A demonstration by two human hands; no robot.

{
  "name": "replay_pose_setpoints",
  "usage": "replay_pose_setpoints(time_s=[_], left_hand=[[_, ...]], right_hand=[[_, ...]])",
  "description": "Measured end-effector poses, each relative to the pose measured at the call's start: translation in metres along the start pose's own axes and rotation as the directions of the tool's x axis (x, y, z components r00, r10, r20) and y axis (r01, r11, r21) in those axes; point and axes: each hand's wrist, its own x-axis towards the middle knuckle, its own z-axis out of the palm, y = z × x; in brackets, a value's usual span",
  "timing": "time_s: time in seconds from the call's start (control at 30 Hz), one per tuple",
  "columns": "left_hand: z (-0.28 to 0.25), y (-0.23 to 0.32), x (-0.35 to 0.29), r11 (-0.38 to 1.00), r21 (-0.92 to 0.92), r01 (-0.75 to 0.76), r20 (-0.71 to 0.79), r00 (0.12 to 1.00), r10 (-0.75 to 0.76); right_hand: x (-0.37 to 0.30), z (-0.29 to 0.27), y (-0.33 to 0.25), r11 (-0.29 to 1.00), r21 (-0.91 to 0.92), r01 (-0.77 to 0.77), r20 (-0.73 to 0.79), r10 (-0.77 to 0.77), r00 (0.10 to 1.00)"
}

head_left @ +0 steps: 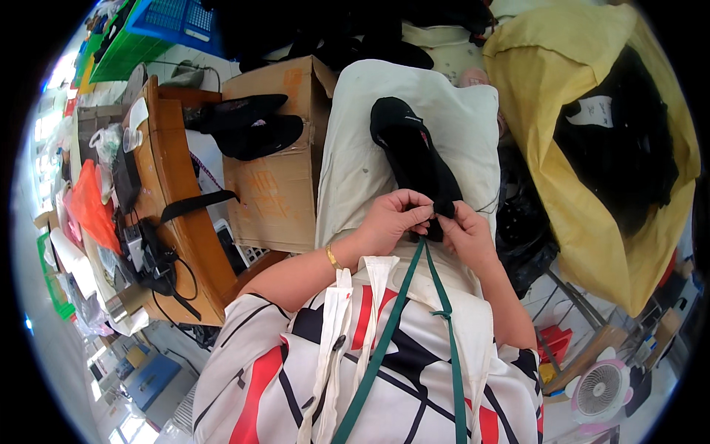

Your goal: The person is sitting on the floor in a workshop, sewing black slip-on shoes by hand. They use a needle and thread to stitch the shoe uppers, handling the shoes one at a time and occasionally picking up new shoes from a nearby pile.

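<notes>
A black slip-on shoe (pixel 425 164) lies lengthwise over the pale cloth (pixel 351 159) on my lap, its toe pointing away from me. My left hand (pixel 403 215) pinches the heel end between thumb and forefinger. From the other side my right hand (pixel 465 229) closes on the same heel edge, the fingertips of both almost touching. Whether a thread is caught between them is too small to tell. A green cord (pixel 384 334) runs down my front from under the hands; its far end is hidden below the shoe.
At left, a cardboard box (pixel 270 200) bears black shoes (pixel 257 127) beside a wooden table (pixel 174 214) with a black strap (pixel 196 203). A large yellow bag (pixel 543 140) holding dark items stands at right. A white fan (pixel 599 390) stands lower right.
</notes>
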Motion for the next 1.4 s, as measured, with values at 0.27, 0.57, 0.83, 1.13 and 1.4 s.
replay_pose_setpoints(time_s=[0.27, 0.57, 0.83, 1.13, 1.4], left_hand=[[0.005, 0.001, -0.002, 0.991, 0.119, -0.053, -0.017, 0.998, 0.056], [0.002, -0.006, -0.001, 0.998, -0.041, -0.037, 0.034, 0.999, 0.038], [0.003, -0.005, -0.001, 0.993, -0.118, -0.026, 0.016, 0.999, 0.028], [-0.003, -0.007, -0.002, 0.998, -0.063, 0.004, -0.003, 1.0, -0.005], [-0.004, -0.007, 0.002, 0.99, 0.142, 0.012, -0.015, 1.0, -0.01]], right_hand=[[0.004, 0.002, 0.002, 0.99, -0.136, 0.044, 0.019, -0.042, 0.999], [0.003, -0.012, 0.009, 0.931, -0.285, 0.226, 0.12, -0.199, 0.973], [0.002, -0.006, 0.002, 0.937, -0.258, 0.236, 0.12, -0.211, 0.97], [0.007, 0.01, -0.002, 0.933, -0.33, 0.147, 0.057, -0.135, 0.989], [0.01, 0.0, -0.02, 0.967, -0.219, 0.128, 0.229, -0.076, 0.97]])
